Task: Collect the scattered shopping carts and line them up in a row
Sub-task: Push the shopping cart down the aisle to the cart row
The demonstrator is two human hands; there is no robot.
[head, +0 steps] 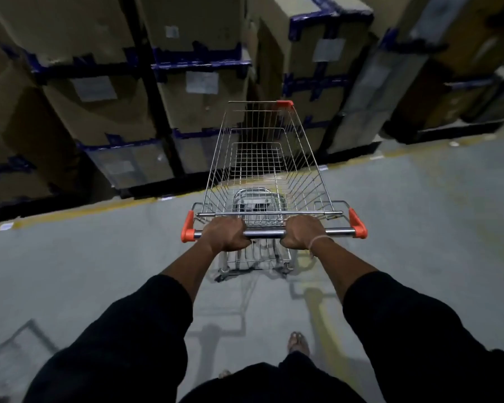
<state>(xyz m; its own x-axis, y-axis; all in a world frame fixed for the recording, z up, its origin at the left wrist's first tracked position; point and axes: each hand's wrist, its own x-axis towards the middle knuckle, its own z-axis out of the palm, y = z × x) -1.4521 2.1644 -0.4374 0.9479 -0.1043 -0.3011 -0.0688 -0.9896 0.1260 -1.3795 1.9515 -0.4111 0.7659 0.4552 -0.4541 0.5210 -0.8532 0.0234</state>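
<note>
A silver wire shopping cart (309,170) with orange corner caps stands on the grey floor straight ahead of me, its basket empty. Its chrome handle bar (264,234) runs across the centre of the view. My left hand (224,234) grips the bar left of centre. My right hand (304,232) grips it right of centre, a thin band on the wrist. The cart's front points at the stacked boxes. No other cart is in view.
Tall stacks of brown cardboard boxes (105,106) with dark blue strapping line the far side. A worn yellow line (79,209) on the floor runs along their base. More boxes on racks (454,91) stand at the right. Grey concrete floor (419,228) spreads around the cart.
</note>
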